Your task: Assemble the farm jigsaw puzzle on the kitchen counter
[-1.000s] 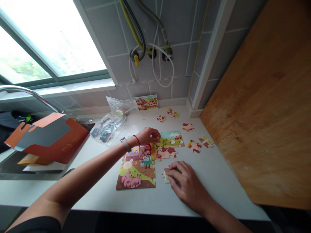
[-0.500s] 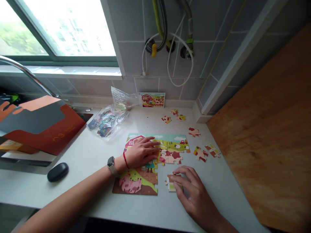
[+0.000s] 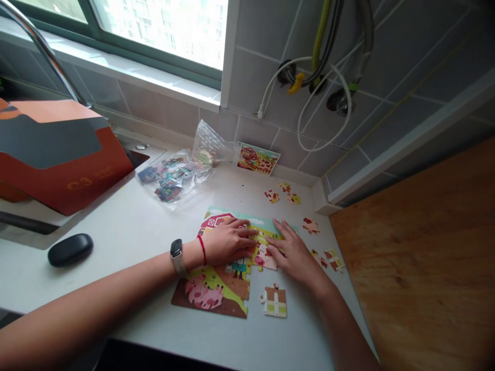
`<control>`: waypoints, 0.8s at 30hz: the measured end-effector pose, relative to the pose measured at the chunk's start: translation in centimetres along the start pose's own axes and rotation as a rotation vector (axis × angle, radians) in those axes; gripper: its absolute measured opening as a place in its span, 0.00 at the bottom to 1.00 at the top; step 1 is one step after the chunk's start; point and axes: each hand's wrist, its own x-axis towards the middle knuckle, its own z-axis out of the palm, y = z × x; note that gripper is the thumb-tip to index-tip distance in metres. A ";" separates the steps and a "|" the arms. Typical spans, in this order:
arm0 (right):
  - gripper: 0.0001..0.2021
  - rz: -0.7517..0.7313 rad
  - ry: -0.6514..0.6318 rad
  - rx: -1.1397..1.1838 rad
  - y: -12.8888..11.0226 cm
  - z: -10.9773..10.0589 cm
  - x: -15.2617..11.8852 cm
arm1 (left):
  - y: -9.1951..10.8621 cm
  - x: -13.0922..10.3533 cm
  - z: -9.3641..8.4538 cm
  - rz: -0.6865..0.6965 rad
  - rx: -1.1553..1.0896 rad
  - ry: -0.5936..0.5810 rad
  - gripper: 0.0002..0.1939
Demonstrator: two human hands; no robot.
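Note:
A partly joined farm jigsaw puzzle (image 3: 211,296) lies on the white counter, with a pink pig at its lower left and a cow at its right. My left hand (image 3: 228,241) rests flat across its middle, fingers stretched to the right. On the puzzle's upper right side lies my right hand (image 3: 290,252), fingers spread over the cow section and hiding part of it. Just below that hand, apart from the puzzle, sits a loose puzzle piece (image 3: 275,302) with a white fence on it. Neither hand shows anything gripped.
Several loose pieces (image 3: 310,225) lie to the right and behind. A picture card (image 3: 257,158) leans on the tiled wall. Clear bags of pieces (image 3: 170,178), a black oval case (image 3: 70,250) and an orange-grey box (image 3: 104,170) stand left. A wooden panel (image 3: 425,247) bounds the right.
My right hand has moved up from the loose fence piece onto the puzzle's right side, leaving that piece on the counter. My left hand stays on the puzzle. The camera view has tilted and shifted.

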 end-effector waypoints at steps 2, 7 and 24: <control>0.15 -0.002 0.073 0.046 0.3 -0.2 -0.1 | -0.1 -0.1 0.2 0.001 -0.015 0.010 0.17; 0.15 -0.043 0.263 0.065 0.0 -0.4 -0.2 | -0.1 -0.4 0.4 -0.014 -0.017 -0.015 0.18; 0.27 0.056 0.498 0.304 0.5 -0.2 -0.3 | 0.2 -0.6 0.4 -0.024 0.029 -0.060 0.19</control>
